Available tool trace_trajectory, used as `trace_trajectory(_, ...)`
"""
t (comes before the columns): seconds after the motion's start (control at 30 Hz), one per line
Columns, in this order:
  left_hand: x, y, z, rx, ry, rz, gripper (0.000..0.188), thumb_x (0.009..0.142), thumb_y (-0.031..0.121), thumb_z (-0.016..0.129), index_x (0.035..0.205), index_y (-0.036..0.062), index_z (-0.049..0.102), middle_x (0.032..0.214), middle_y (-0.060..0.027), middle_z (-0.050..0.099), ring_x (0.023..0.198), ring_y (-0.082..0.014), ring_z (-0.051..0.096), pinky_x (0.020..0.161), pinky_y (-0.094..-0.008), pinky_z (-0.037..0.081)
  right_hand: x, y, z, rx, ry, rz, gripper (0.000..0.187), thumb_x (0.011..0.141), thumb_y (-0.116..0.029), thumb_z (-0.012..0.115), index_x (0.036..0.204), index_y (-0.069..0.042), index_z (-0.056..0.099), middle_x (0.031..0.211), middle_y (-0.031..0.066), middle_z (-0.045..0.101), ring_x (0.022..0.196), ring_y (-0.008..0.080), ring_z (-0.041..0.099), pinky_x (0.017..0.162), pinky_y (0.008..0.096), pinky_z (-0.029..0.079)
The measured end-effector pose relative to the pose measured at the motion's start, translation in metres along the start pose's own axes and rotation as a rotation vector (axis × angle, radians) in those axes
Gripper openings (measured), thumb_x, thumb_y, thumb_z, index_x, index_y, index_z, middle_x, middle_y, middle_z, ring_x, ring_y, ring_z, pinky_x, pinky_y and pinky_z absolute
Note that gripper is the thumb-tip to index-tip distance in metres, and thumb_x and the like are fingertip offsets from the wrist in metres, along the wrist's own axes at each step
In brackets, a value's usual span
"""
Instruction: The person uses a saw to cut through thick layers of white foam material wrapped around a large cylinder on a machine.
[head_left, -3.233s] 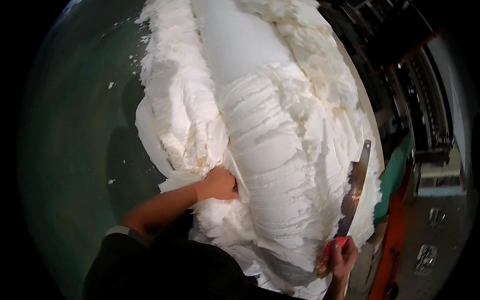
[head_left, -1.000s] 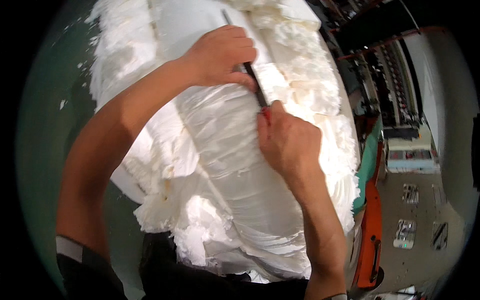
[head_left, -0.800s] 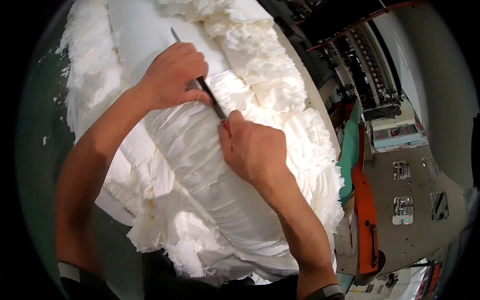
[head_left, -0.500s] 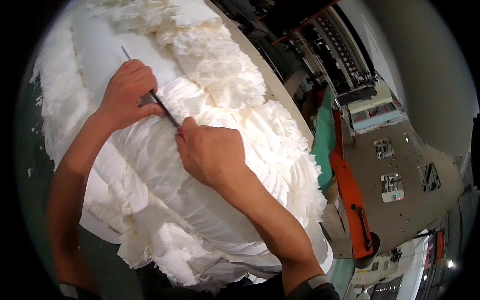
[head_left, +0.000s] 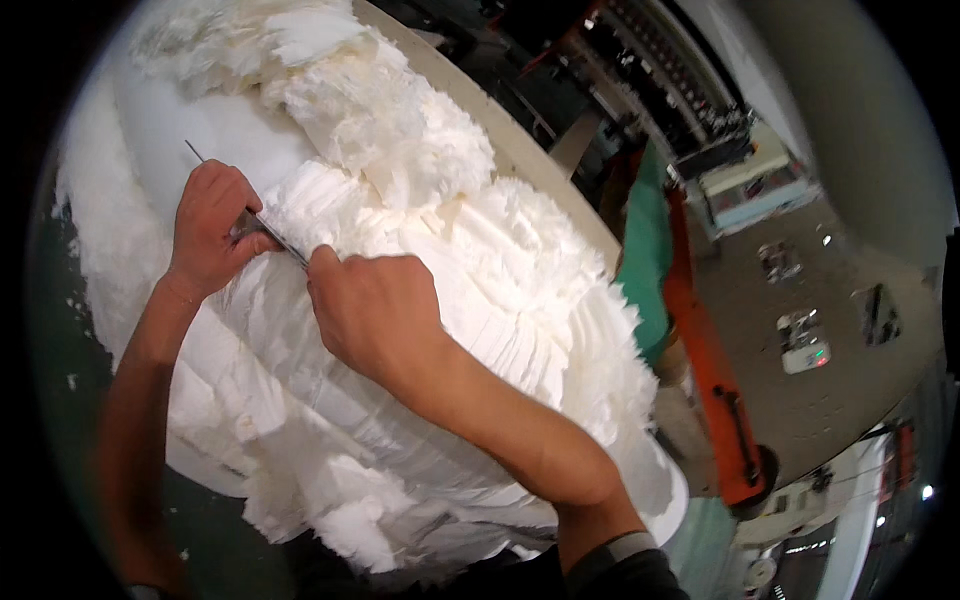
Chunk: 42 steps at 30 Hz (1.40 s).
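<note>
A large, thick mass of thin white sheets (head_left: pixel 520 330), torn and fluffy at the edges, lies below me. A smooth white surface (head_left: pixel 215 130) shows in the split at its upper left. Across the torn layers runs a slim metal knife (head_left: pixel 283 238), slanting from upper left to lower right. My right hand (head_left: pixel 382 315) is wrapped round its lower end, so the handle is mostly covered. My left hand (head_left: pixel 213 228) is closed on it farther up, and the thin tip sticks out beyond the fingers. Both hands are low over the sheets; exact contact I cannot tell.
Along the right side of the white mass runs a beige edge (head_left: pixel 480 120). Beyond it are a green cloth (head_left: pixel 645 260), an orange bar (head_left: pixel 725 440) and a large grey-beige machine (head_left: pixel 850 380). White scraps lie on the dark green floor (head_left: pixel 75 340) at left.
Both hands and the knife have come left and slightly nearer to me, the left hand more so. The whole view has shifted a little. The grip on the knife stays.
</note>
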<state>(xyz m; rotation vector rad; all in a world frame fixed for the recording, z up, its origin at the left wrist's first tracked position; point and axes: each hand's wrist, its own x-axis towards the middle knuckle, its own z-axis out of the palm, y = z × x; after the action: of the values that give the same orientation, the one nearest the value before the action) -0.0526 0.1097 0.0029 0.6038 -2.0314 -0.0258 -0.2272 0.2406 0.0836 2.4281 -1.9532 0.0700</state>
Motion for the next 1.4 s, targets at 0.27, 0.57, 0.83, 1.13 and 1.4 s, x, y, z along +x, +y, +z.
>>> trace_trajectory(0.27, 0.006, 0.038, 0.003, 0.077, -0.134, 0.191, 0.036, 0.055, 0.012, 0.083, 0.078, 0.0076, 0.056, 0.079, -0.0082, 0.054, 0.077, -0.0307, 0.053, 0.075, -0.0421, 0.039, -0.046, 0.032, -0.005, 0.165, 0.025, -0.033, 0.010, 0.077, -0.013, 0.060, 0.086, -0.009, 0.062, 0.073, 0.0116, 0.068, 0.069, 0.0307, 0.068, 0.061, 0.0453, 0.052)
trace_trajectory(0.57, -0.021, 0.314, 0.097, -0.489, 0.055, 0.245, 0.012, 0.066, 0.018, 0.061, 0.065, 0.0151, 0.050, 0.069, -0.0010, 0.047, 0.073, -0.0215, 0.052, 0.070, -0.0370, 0.042, -0.334, 0.072, -0.052, -0.113, -0.276, 0.493, 0.019, 0.086, -0.021, 0.065, 0.080, -0.007, 0.054, 0.062, 0.0149, 0.059, 0.057, 0.0367, 0.061, 0.057, 0.0476, 0.048)
trace_trajectory(0.83, -0.001, 0.246, 0.061, -0.376, 0.133, 0.251, 0.013, 0.067, 0.026, 0.065, 0.066, 0.0158, 0.056, 0.068, -0.0008, 0.050, 0.071, -0.0212, 0.054, 0.064, -0.0373, 0.044, -0.267, 0.070, -0.072, -0.263, -0.085, 0.150, 0.018, 0.079, -0.018, 0.071, 0.077, -0.010, 0.055, 0.062, 0.0102, 0.057, 0.054, 0.0336, 0.059, 0.049, 0.0433, 0.045)
trace_trajectory(1.13, 0.053, 0.013, -0.018, 0.280, -0.363, 0.359, 0.025, 0.074, 0.029, 0.077, 0.080, 0.0101, 0.062, 0.077, -0.0046, 0.054, 0.076, -0.0261, 0.056, 0.065, -0.0391, 0.044, -0.005, 0.023, -0.026, -0.123, -0.023, -0.002, 0.015, 0.080, -0.015, 0.061, 0.091, -0.012, 0.070, 0.083, 0.0096, 0.072, 0.075, 0.0271, 0.070, 0.064, 0.0393, 0.053)
trace_trajectory(1.4, -0.008, 0.290, 0.124, -0.648, -0.082, 0.353, 0.008, 0.070, 0.018, 0.061, 0.064, 0.0143, 0.058, 0.068, -0.0020, 0.054, 0.070, -0.0210, 0.056, 0.064, -0.0361, 0.045, -0.314, 0.074, -0.049, -0.086, -0.241, 0.477, 0.014, 0.081, -0.016, 0.068, 0.082, -0.006, 0.058, 0.067, 0.0157, 0.059, 0.059, 0.0364, 0.060, 0.055, 0.0449, 0.047)
